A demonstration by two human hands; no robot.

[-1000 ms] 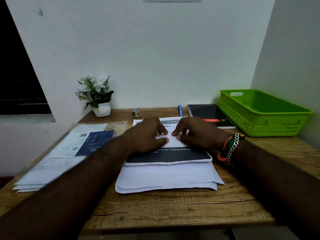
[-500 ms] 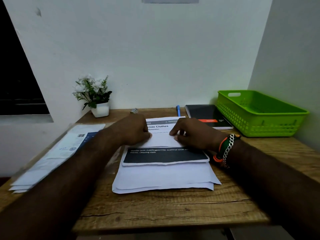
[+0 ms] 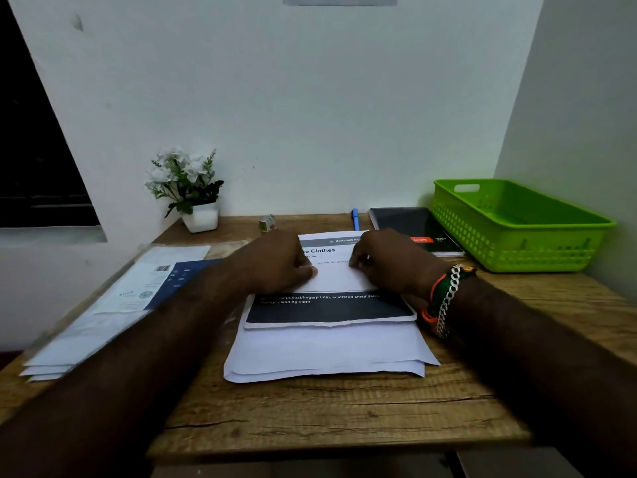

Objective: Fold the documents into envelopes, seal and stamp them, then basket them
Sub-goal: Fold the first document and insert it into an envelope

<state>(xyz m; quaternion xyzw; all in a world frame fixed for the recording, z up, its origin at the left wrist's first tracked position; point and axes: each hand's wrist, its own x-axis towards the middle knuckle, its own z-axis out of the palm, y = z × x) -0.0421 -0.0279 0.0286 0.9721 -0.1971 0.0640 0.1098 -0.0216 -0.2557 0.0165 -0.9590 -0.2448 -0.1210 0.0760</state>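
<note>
1. Compared with a second ago, the left hand [image 3: 275, 262] is set further left on the printed document [image 3: 331, 277], and more heading text is uncovered.
2. Both the left hand and the right hand [image 3: 386, 263] are pressed on the document with curled fingers, atop the paper stack [image 3: 327, 353] at the counter [image 3: 344, 415] centre.

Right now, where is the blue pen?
In the head view, the blue pen lies at the desk's back edge by the wall, just left of the black notebook, beyond the printed document.

left hand [image 3: 275, 267]: fingers curled, palm down | right hand [image 3: 389, 267]: fingers curled, palm down, wrist banded
</note>
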